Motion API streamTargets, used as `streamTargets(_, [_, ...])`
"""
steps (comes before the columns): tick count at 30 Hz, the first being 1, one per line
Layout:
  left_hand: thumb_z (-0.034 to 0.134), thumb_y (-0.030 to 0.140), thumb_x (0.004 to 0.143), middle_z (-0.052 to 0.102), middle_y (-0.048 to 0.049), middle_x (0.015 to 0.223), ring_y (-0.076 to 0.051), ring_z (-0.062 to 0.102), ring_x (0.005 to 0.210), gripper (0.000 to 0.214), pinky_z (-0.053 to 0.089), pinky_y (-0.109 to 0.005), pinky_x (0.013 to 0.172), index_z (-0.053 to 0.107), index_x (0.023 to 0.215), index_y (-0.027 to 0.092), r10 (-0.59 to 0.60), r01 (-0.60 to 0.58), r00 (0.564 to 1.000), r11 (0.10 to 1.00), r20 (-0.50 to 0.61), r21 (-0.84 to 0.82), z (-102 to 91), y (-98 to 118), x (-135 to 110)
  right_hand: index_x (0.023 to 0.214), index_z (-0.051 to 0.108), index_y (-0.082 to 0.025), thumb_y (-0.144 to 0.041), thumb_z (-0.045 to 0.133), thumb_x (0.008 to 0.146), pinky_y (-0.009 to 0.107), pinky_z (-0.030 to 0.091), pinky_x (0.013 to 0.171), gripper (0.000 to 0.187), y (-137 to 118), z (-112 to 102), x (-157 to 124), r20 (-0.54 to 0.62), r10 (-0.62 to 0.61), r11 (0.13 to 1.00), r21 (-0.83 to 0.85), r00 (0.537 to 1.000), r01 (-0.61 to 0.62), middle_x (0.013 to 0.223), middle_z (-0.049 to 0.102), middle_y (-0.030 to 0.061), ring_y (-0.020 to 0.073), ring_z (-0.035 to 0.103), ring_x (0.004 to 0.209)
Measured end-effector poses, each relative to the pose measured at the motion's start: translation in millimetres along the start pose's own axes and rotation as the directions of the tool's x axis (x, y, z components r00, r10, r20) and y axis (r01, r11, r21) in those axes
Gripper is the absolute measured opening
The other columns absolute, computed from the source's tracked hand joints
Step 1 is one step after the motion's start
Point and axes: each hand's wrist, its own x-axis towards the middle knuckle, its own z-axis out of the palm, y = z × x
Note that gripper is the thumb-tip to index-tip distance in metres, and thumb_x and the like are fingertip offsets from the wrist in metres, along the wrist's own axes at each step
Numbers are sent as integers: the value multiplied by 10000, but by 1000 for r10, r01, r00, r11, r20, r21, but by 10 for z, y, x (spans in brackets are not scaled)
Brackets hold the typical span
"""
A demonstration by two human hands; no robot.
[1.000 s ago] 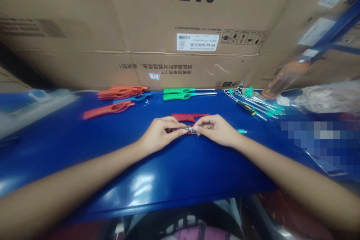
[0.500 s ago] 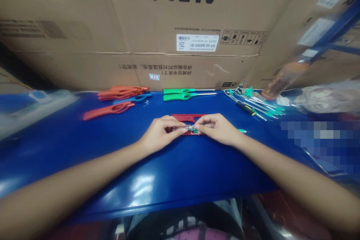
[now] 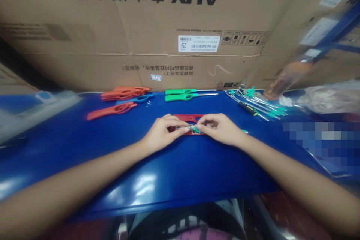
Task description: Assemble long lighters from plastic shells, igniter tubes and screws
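Note:
Both my hands meet over a red plastic lighter-shaped housing (image 3: 188, 117) lying flat on the blue table. My left hand (image 3: 164, 133) pinches the metal end of a slim metal tube (image 3: 181, 128). At the tube's other end sits a small green fitting (image 3: 196, 130), held between the fingertips of my right hand (image 3: 218, 129). My fingers hide most of the housing's middle and part of the fitting. A loose green-tipped piece (image 3: 244, 131) lies just past my right hand.
Orange-red lighter shells (image 3: 123, 90), a blue one (image 3: 135, 98) and green lighters (image 3: 180, 93) lie along the back. Metal rods with green ends and a yellow-black screwdriver (image 3: 247, 108) lie at right. A large cardboard box stands behind the blue table.
The whole view has shifted slightly. My fingertips have moved a little on the tube, and more of the green fitting now shows between them.

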Motion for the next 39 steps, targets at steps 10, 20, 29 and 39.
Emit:
streamTargets(10, [705,282,895,772,-30,926,-179,609,800,134,460,-326,786,776,992,221,79,-104,986,980,144,170,-148,4,2,1241,666,-240,-414,636,932,434,426,891,355,41,-239,-24,266,-376,672,-582,888,459,1242,635,110,278,581,1097])
streamTargets(20, [726,247,838,727,-41,851,-180,610,785,122,481,-327,776,776,942,203,66,-92,986,983,155,161,-130,-15,17,1227,651,-223,-378,624,935,438,471,908,331,68,-230,-16,261,-364,716,-536,894,448,1158,587,115,262,565,1035])
streamTargets(29, [676,268,897,748,-52,908,-176,633,799,199,508,-316,753,770,1062,211,58,-71,993,988,103,135,-108,-23,5,1227,642,-213,-308,616,926,422,506,889,316,45,-301,-43,282,-342,744,-502,896,442,1150,575,117,258,570,1033])
streamTargets(39, [705,285,905,759,-46,933,-176,663,847,158,509,-323,804,786,1028,228,67,-81,989,991,130,105,-122,-65,20,1230,639,-204,-297,609,925,428,514,891,320,42,-310,-54,289,-327,755,-493,900,432,1155,584,120,258,574,1031])
